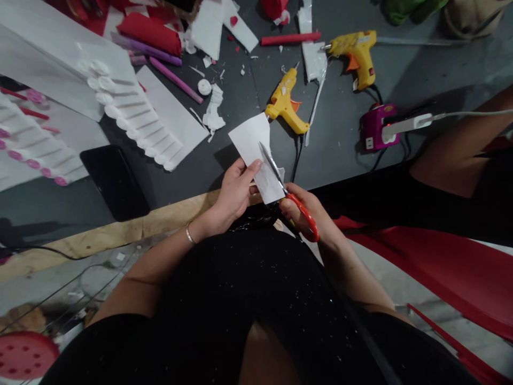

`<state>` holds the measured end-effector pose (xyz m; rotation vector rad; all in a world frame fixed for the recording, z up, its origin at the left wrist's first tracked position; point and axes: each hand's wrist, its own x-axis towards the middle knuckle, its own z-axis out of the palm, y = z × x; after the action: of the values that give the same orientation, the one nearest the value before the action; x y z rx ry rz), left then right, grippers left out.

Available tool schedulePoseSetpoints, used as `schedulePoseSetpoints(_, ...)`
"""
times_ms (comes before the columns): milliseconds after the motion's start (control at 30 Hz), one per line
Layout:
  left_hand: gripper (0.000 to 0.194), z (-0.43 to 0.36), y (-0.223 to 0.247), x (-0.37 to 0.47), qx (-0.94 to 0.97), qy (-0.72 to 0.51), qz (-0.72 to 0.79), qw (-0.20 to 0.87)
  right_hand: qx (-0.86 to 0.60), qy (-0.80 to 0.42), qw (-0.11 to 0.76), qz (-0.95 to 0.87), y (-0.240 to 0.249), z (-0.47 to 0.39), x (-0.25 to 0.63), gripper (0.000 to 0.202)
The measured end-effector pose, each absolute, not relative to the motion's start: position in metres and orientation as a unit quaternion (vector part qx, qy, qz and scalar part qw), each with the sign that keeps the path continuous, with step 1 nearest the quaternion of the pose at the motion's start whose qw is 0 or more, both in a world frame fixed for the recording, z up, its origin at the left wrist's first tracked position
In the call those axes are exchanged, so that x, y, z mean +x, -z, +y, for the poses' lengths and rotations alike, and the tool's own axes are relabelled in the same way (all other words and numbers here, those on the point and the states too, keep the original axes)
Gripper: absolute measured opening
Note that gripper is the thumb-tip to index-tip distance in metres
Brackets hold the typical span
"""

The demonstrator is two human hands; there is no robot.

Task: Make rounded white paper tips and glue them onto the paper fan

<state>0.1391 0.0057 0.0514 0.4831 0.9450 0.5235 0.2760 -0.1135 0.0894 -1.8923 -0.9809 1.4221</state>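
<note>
R hand (318,208) is wrapped round the red-handled scissors (294,202); L hand (232,195) pinches the white paper (250,139), thumb on top, fingers under. Paper's just in front of the torso, by the near edge of the bench (340,152), w/ a blade lying along its R side; can't tell how far the blades are apart. For a clean cut: L thumb clear of the blade line, paper taut, turn paper vs. wrist, long smooth strokes. Mind the far edge nr the yellow glue gun (287,107), poss. hot.
</note>
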Motion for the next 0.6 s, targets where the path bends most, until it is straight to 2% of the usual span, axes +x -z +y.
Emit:
schedulePoseSetpoints(133, 0.030, 0.006, -0.052, 0.138, 0.230, -0.243, 0.439, 0.834, -0.712, -0.530, 0.285, -0.362, -0.085, -0.116, 0.276, 0.062)
schedulePoseSetpoints(333, 0.046, 0.015, -0.047, 0.134, 0.241, -0.268, 0.450, 0.817, -0.714, -0.524, 0.269, -0.378, -0.088, -0.116, 0.275, 0.066)
schedulePoseSetpoints(600, 0.033, 0.018, -0.047, 0.135, 0.254, -0.263, 0.463, 0.807, -0.702, -0.518, 0.260, -0.415, -0.092, -0.113, 0.276, 0.063)
